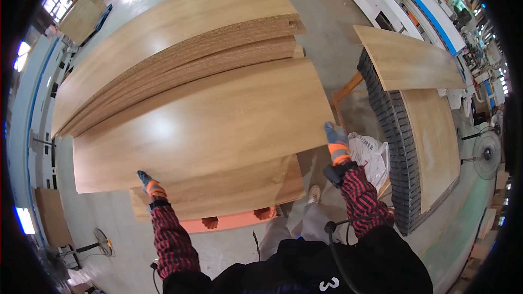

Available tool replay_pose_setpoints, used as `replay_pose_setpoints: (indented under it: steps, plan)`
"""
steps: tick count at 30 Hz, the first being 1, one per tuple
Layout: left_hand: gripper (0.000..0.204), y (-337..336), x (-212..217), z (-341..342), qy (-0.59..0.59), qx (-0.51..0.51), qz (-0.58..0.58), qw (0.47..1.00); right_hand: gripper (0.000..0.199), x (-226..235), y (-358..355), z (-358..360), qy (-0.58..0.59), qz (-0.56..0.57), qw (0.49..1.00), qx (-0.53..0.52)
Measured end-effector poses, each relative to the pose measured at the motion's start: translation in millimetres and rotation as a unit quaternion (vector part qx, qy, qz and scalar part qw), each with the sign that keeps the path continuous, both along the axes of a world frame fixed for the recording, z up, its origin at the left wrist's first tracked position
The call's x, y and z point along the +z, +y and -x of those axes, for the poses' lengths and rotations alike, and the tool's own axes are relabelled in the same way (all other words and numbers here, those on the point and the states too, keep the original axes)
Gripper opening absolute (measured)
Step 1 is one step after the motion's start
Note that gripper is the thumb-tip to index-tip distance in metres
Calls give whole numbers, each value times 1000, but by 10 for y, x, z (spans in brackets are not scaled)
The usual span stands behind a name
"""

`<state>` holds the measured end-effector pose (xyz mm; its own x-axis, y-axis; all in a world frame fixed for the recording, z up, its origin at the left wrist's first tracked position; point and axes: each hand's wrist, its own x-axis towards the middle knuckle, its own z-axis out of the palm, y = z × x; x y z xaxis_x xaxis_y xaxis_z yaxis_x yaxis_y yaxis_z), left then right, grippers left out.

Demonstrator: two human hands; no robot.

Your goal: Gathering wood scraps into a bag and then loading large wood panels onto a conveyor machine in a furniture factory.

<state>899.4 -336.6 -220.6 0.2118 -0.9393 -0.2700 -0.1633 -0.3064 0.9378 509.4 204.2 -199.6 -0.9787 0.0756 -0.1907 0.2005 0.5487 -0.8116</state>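
Observation:
A long, wood-grain board [201,114] lies across the middle, slightly tilted in view, its left end nearer me than its right. My left hand [149,183], in a grey-blue and orange glove, is closed on its near edge toward the left; the fingers under the board are hidden. At the near right corner my right hand [336,140], gloved alike, grips the board's edge, thumb on top. Below it lie more boards of the same colour [229,188] on an orange-red pallet [223,222]. Just behind rises a taller stack of thick boards [190,22] with raw chipboard edges.
On the right, boards [414,62] rest on a dark ribbed stack [400,158]. A white plastic sack [370,158] sits beside my right forearm, near a wooden frame [347,88]. Fans stand at the far right [486,154] and lower left [102,242]. Long machines line both sides.

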Motion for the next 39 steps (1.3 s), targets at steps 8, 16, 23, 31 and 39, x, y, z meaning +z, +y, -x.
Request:
replay_pose_setpoints:
  steps: [8, 16, 23, 31, 39]
  plan:
    - [59, 2335, -889, -724, -21, -448, -11, 894, 54, 223, -356, -150, 25, -55, 998, -24]
    - [59, 4915, -777, -1123, -199, -560, -336, 731, 32, -1440, 1165, -1588, -1, 95, 993, 69]
    - [30, 5356, -255, -564, -271, -520, -70, 807, 28, -1583, 1617, -3320, -340, 115, 733, 579]
    - [25, 6284, -204, -543, -174, -425, -209, 863, 19, -1515, 2239, -3023, -365, 125, 789, 478]
    - [24, 6822, 1487, -264, -256, -547, -264, 752, 17, -986, 2966, -2355, -270, 419, 682, 535]
